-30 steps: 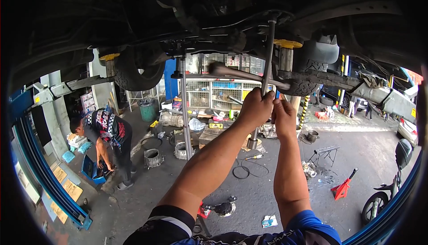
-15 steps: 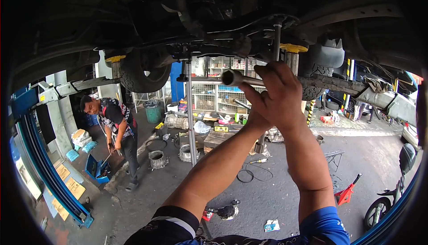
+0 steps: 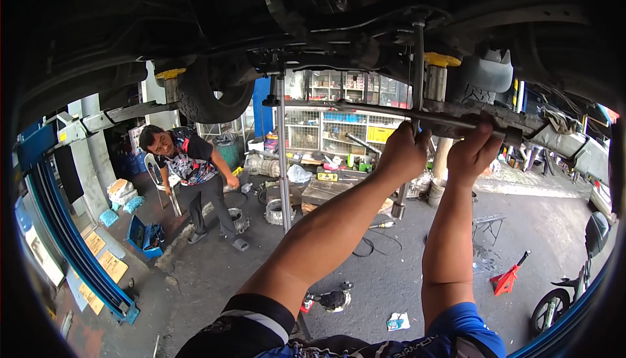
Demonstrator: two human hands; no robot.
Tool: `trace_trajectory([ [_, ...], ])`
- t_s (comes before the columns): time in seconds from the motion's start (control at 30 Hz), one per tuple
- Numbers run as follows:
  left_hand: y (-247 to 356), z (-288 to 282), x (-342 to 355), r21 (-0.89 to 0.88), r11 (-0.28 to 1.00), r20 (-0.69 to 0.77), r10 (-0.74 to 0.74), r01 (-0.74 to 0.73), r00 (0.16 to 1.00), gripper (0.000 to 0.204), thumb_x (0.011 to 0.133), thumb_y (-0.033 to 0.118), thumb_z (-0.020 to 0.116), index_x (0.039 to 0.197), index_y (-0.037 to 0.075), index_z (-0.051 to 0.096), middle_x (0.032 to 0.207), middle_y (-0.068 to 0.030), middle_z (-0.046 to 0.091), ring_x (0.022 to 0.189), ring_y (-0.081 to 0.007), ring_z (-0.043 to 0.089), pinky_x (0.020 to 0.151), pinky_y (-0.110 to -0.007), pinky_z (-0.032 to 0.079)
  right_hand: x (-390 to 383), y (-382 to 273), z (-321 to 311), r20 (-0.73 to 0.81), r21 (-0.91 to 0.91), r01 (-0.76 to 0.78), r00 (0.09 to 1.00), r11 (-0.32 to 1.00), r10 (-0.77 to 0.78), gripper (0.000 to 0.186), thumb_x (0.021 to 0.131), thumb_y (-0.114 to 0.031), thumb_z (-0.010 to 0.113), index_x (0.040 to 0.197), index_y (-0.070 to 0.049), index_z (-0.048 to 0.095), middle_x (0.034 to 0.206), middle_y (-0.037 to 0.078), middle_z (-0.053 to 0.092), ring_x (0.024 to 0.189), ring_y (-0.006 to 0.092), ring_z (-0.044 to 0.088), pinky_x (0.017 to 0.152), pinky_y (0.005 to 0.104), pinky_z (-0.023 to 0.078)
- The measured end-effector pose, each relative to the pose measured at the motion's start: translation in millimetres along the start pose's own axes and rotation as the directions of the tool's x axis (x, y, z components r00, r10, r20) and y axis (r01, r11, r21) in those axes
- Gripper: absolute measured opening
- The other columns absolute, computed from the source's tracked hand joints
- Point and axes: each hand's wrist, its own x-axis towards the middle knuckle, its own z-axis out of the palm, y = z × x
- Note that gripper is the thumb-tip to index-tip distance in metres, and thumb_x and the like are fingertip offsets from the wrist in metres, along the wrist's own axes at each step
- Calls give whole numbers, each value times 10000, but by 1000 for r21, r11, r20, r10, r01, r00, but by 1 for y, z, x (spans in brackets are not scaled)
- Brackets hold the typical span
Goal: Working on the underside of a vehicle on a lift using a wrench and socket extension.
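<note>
A: Where do we have our left hand (image 3: 404, 154)?
B: Curled narrow around the upright bar (image 3: 418, 71), on its lower half, with our fingers hiding part of the metal

A: And our right hand (image 3: 471, 150)?
B: We have it closed on the level bar (image 3: 378, 107), near the thicker end at the right, a little apart from our left hand

A: How do the two bars lie?
B: The upright one rises to the dark vehicle underside (image 3: 215, 38) over us and leans slightly, its socket-like foot (image 3: 398, 210) hanging above the floor (image 3: 404, 260). The level one crosses it just above our left hand; we cannot tell whether they touch there

A: What do we see near them?
B: A yellow lift pad (image 3: 442, 59) just right of the upright bar's upper part, and farther left a tyre (image 3: 193, 100) under the vehicle

A: Anything lower down?
B: We see a red jack stand (image 3: 504, 281) on the floor at the right. At the left a co-worker (image 3: 195, 162) leans over near an open blue toolbox (image 3: 145, 237), well apart from our hands
</note>
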Motion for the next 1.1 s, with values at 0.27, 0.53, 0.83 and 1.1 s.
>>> trace_trajectory([
  [0.27,-7,22,-3,-177,984,-78,8,-22,997,297,921,256,532,948,-40,531,845,-258,622,818,-425,614,702,-473,461,8,-11,-34,215,356,-423,905,833,368,270,988,-275,463,1055,-17,508,814,117,652,670,211,672,584,320,565],
  [0.53,-1,31,-22,-211,973,-115,75,-98,990,260,934,236,529,908,-23,542,758,-189,611,702,-339,605,635,-414,449,-1,-37,-39,163,314,-211,972,926,167,267,984,-249,469,1063,3,506,863,132,646,641,195,653,591,315,563],
  [0.83,-10,36,-16,-220,911,-257,291,-349,922,262,919,248,545,982,-5,570,809,-202,633,789,-375,625,667,-432,470,4,-25,-44,174,276,-96,984,956,48,245,989,-211,455,1135,-19,494,1000,152,632,784,239,671,633,348,586],
  [1.1,-10,26,-5,-471,869,7,174,-150,985,328,916,271,535,976,-48,581,729,-182,610,695,-294,619,623,-398,469,2,-39,-27,342,-50,162,930,985,-135,244,985,-151,454,1101,50,528,959,171,648,735,237,678,626,326,590],
])
